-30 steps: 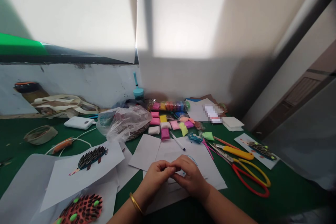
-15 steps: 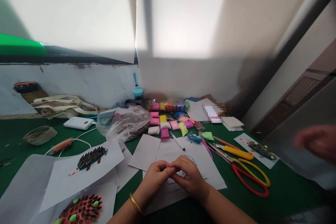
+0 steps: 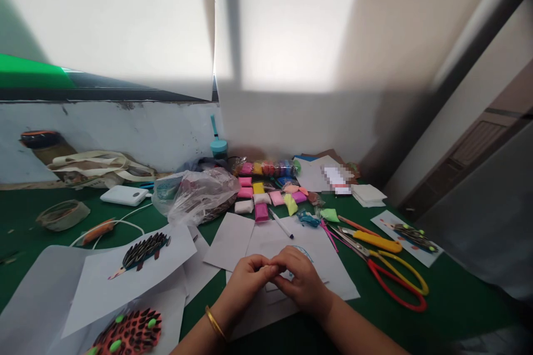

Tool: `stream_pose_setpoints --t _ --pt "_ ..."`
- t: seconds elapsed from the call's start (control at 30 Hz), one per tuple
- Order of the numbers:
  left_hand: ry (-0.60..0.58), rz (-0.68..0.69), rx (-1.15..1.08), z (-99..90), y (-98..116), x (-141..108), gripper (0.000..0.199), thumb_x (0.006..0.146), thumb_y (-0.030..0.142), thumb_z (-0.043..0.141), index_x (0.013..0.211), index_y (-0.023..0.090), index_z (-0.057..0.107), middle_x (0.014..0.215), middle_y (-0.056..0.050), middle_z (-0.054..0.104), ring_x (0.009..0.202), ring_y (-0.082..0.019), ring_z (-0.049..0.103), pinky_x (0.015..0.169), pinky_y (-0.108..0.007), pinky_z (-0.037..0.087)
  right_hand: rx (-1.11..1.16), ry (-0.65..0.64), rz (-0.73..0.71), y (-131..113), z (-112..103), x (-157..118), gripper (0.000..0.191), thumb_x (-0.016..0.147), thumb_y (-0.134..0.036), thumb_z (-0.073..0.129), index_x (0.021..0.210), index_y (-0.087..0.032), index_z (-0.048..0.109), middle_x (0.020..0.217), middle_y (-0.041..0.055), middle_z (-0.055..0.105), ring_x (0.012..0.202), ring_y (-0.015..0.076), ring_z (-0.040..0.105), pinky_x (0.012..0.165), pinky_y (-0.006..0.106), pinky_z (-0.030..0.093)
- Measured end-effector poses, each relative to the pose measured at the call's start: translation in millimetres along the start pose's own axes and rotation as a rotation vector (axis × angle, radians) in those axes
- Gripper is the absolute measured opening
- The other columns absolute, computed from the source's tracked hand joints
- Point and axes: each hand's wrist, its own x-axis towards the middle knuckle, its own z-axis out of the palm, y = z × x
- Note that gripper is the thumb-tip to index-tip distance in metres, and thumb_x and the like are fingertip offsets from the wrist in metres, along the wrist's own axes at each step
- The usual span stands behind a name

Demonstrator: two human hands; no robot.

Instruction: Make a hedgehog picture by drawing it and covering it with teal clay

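My left hand (image 3: 250,283), with a gold bangle at the wrist, meets my right hand (image 3: 300,280) at the fingertips. The fingers of both are pinched together around something small and pale that I cannot make out. Under them lie white paper sheets (image 3: 341,274) with a blue drawing (image 3: 303,253), partly covered by my right hand. A white marker with a dark blue tip (image 3: 282,224) rests on the paper just beyond. Several packets of coloured clay, among them a magenta one (image 3: 261,212) and a light green one (image 3: 329,214), lie behind it.
Red-and-yellow scissors (image 3: 395,280) and a yellow cutter (image 3: 377,241) lie at the right, near a hedgehog picture (image 3: 410,237). More hedgehog pictures (image 3: 144,252) are at the left. A plastic bag (image 3: 195,194), power bank (image 3: 124,195) and tape roll (image 3: 63,215) stand behind them.
The blurred hand of another person at the right edge has gone out of view. My own hands have hardly moved and keep their fingertips together.
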Motion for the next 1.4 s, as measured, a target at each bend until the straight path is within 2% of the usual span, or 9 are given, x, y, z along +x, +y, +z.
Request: stream_pose_setpoints --t 1.0,1.4 --pt "-0.03 -0.012 -0.031 -1.7 -1.8 2.8 0.034 0.068 0.048 0.079 0.073 0.015 0.071 0.08 -0.007 0.074 0.085 -0.025 0.065 0.08 -0.033 0.046 -0.014 -0.004 0.014 -0.8 0.1 1.1 0.01 0.088 -0.03 0.065 0.094 -0.022 0.068 0.074 0.0014 0.063 0.071 0.0165 0.058 0.067 0.03 0.043" --pt "-0.043 -0.011 -0.065 -1.4 -0.6 3.8 0.031 0.067 0.045 0.081 0.073 0.015 0.072 0.077 -0.005 0.073 0.083 -0.023 0.064 0.081 -0.031 0.046 -0.01 -0.007 0.016 0.6 0.6 0.9 0.011 0.087 -0.026 0.066 0.097 -0.022 0.067 0.075 0.0009 0.063 0.073 0.0165 0.057 0.069 0.03 0.042"
